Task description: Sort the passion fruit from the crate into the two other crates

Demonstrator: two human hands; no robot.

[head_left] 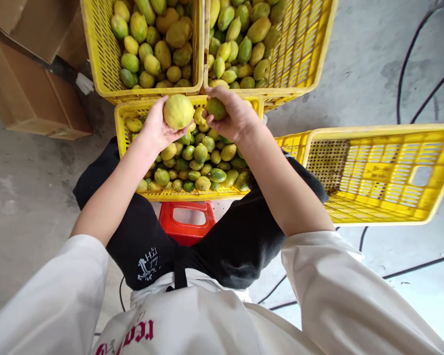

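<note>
My left hand (pixel 156 127) is cupped around a large pale yellow-green fruit (pixel 178 111), held above the near yellow crate (pixel 120 129). My right hand (pixel 237 117) is closed over a smaller green fruit (pixel 216 107) at that crate's far rim. The crate below both hands holds several small green and yellow fruits (pixel 200 154). It sits between my knees, in front of a red stool (pixel 187 223).
Two more yellow crates (pixel 99 54) (pixel 303 49) full of larger green-yellow fruits stand beyond. An empty yellow crate (pixel 385 172) lies tilted at the right. Cardboard boxes (pixel 29 88) are at the left. Black cables (pixel 410 54) run over the concrete floor.
</note>
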